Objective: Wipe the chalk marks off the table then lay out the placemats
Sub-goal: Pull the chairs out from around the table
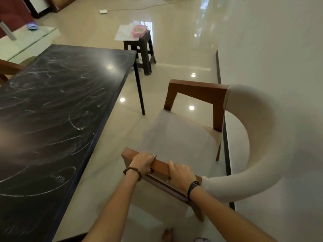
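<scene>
Both forearms reach forward from the bottom edge, each wrist wearing a dark band. Left hand (142, 163) and right hand (180, 174) rest side by side on the near wooden armrest (161, 165) of a chair (180, 137), fingers curled over the rail, so each grip is closed on that armrest. A ring shows on one finger of the left hand.

To the left of the chair, separated from it by a strip of floor, runs the long black worktop (57, 109). White chalk marks (76, 123) cover most of its surface in loops, arcs and smeared streaks (densest along the near half and the middle). A ceiling light glints off its far end. One thin black leg (139, 88) shows at the far right corner.

The chair has a pale seat cushion, a second wooden armrest on its far side and a curved cream backrest (262, 128) close to the white wall (279, 49).

Beyond the worktop's far end stands a dark stool (143, 55) carrying a pink tray (139, 30) and pale flat sheets (124, 33), possibly the placemats, though I cannot tell. The glossy cream floor (174, 67) mirrors several round lights. Farther back lie a small white object with a cord and, at upper left, a glass-topped surface with a blue item on it.
</scene>
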